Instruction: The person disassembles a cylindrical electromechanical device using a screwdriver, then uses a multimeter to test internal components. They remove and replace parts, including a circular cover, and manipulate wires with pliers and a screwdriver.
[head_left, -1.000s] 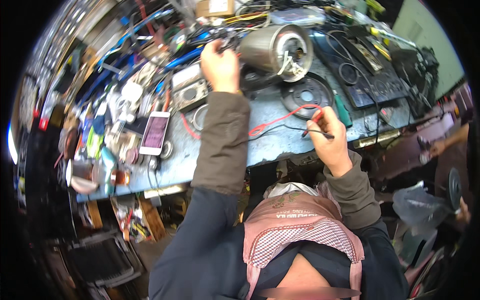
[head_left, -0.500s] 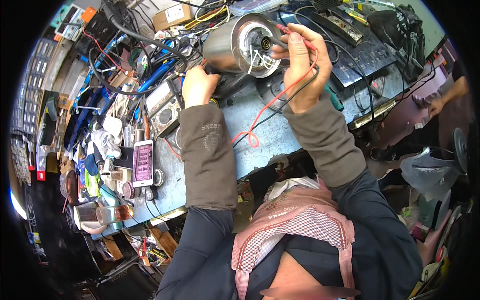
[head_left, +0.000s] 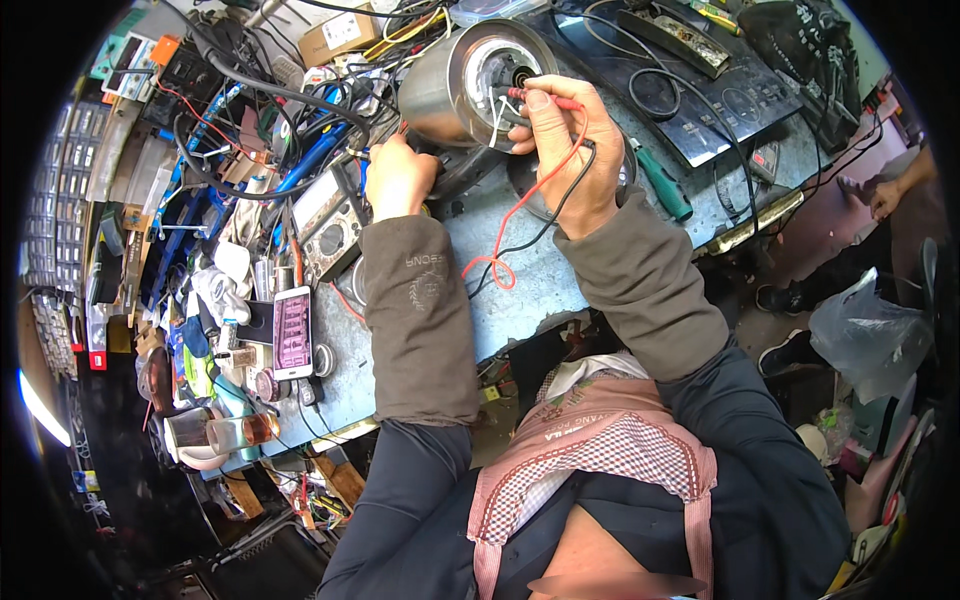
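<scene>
A metal kettle [head_left: 432, 100] lies on its side, its underside turned toward my right hand. White wires [head_left: 497, 120] and a dark round connector [head_left: 522, 76] show inside that underside. My right hand [head_left: 572, 150] is closed on a red test probe [head_left: 553, 100] and a black one, mostly hidden by the fingers. The probes point into the kettle's bottom; whether the tips touch metal is hidden. My left hand [head_left: 398, 177] is closed beside the kettle's lower left side; what its fingers hold is hidden. Red and black leads [head_left: 508, 235] hang from my right hand over the bench.
An analog multimeter [head_left: 332, 238] and a lit phone [head_left: 293, 333] lie left of my left forearm. A green-handled screwdriver [head_left: 664, 184] and a dark glossy panel [head_left: 705, 110] are at the right. Tangled cables and tools crowd the left. A plastic bag [head_left: 870, 325] hangs beyond the bench.
My right hand has moved left and a little nearer, bringing the probes across the kettle's underside. The green screwdriver handle shows more fully. My left hand stays about where it was.
</scene>
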